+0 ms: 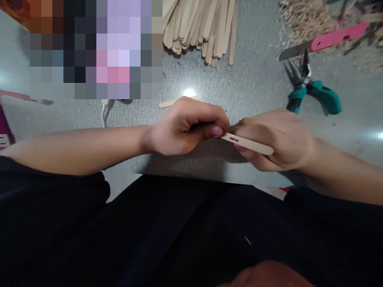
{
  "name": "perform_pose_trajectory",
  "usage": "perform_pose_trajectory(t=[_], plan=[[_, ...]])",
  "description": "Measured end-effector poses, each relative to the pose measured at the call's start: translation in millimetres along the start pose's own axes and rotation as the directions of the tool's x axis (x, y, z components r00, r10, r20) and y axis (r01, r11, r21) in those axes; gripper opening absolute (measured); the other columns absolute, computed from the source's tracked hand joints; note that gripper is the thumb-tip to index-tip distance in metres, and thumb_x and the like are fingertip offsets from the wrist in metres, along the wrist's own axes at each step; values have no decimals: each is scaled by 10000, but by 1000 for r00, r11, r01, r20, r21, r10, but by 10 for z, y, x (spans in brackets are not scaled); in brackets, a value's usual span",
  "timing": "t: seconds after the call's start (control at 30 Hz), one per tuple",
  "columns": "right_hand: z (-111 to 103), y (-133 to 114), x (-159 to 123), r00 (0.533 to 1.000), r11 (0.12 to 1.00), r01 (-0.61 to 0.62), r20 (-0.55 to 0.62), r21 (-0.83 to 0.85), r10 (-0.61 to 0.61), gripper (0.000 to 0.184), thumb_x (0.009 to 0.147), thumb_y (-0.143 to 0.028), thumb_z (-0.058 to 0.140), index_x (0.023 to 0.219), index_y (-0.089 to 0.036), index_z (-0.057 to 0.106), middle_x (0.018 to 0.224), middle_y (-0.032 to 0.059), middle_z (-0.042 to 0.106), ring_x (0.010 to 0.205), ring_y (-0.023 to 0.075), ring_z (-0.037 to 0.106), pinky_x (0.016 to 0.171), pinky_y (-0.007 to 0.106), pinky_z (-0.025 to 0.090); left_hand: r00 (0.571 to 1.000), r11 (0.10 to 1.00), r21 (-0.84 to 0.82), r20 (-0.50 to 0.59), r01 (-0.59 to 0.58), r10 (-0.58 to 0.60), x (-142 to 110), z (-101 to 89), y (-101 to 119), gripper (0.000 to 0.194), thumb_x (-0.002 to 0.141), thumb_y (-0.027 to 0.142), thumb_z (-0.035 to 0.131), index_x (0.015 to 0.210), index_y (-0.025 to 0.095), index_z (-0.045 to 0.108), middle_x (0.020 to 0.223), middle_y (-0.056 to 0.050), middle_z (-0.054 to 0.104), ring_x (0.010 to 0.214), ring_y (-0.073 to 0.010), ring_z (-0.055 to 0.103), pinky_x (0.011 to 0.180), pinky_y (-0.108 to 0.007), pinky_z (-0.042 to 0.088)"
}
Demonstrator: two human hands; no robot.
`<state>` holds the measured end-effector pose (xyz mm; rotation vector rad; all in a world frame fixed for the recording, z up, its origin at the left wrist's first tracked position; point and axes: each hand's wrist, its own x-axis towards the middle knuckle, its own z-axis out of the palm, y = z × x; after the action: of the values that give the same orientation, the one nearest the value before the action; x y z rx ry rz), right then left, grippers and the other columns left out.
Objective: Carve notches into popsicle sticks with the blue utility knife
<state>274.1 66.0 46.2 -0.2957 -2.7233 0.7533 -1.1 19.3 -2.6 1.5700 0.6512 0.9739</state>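
Note:
Both hands meet over the near edge of a grey table [257, 87]. My right hand [278, 139] is closed around a flat wooden craft stick [249, 144] with a small slot cut near its left end. My left hand [187, 126] is curled, its thumb and fingers pinching the slotted end of the same stick. Whether the left fingers also hold a small tool is hidden.
A pile of wooden sticks [199, 26] lies at the back centre, and one loose stick [178, 101] just behind my left hand. Teal-handled pliers [311, 89] and a pink-handled knife [326, 40] lie at the right, beside wood shavings [305, 18]. A white cable [105, 111] lies at the left.

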Motion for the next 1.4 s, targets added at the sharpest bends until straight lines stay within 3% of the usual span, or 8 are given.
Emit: perform_pose_trajectory(t=[0.1,0.3,0.67,0.87,1.03,1.2,1.33,1.4], plan=[[3,2,-6,1000,1000,18,-10,15,-18,146,1259,-349,474,1332,-284,583,908,5,744,662,199,660,599,375,415,1000,1000,-11,3,-21,21,3,3,10,266,1102,444,715,912,259,720,735,-45,672,761,-202,729,756,-316,635],[-19,6,12,997,998,61,46,-5,-61,186,1277,-366,414,1338,-282,568,867,7,734,619,214,637,572,408,378,997,999,-8,51,51,-51,-11,2,30,195,1051,380,755,901,264,709,755,-47,693,820,-213,756,805,-317,666],[64,-33,-18,999,1000,-8,50,11,7,230,1250,-372,437,1280,-297,653,845,20,754,613,233,625,563,447,308,999,999,-24,15,-31,31,-31,42,63,135,1014,214,734,889,253,701,726,-15,680,782,-176,758,755,-283,631],[17,-56,30,997,994,-39,69,-105,46,444,1276,-419,265,1193,-293,682,803,36,751,588,226,599,518,444,293,999,999,-30,9,39,-39,-45,72,64,152,1009,286,757,875,260,689,731,-23,695,765,-187,736,728,-301,632],[-3,-88,50,994,981,-76,58,-179,87,447,1271,-422,355,1089,-282,739,752,45,722,581,224,554,513,444,272,1000,998,-56,-11,-16,15,-45,81,29,168,1061,291,701,901,245,682,752,-36,683,793,-183,738,750,-295,629],[62,-144,7,985,930,-145,35,-338,167,494,1278,-400,362,1046,-286,782,705,29,621,629,237,516,581,444,222,1000,999,-41,-11,6,-6,-31,86,75,165,1070,254,668,905,245,664,748,-22,662,804,-181,742,786,-296,631],[73,-147,24,994,915,-110,-54,-389,96,464,1279,-426,454,972,-267,763,676,8,572,633,216,460,605,405,269,1000,999,-49,-26,-9,7,-38,93,104,162,1064,198,639,910,242,664,743,-14,655,776,-174,731,754,-289,611],[53,-135,33,990,923,-138,-32,-359,136,477,1276,-438,451,946,-261,747,659,4,539,615,212,419,602,408,233,999,998,-52,-38,-26,24,-43,94,93,175,1071,174,619,917,239,671,746,-15,655,759,-169,717,737,-288,602]])
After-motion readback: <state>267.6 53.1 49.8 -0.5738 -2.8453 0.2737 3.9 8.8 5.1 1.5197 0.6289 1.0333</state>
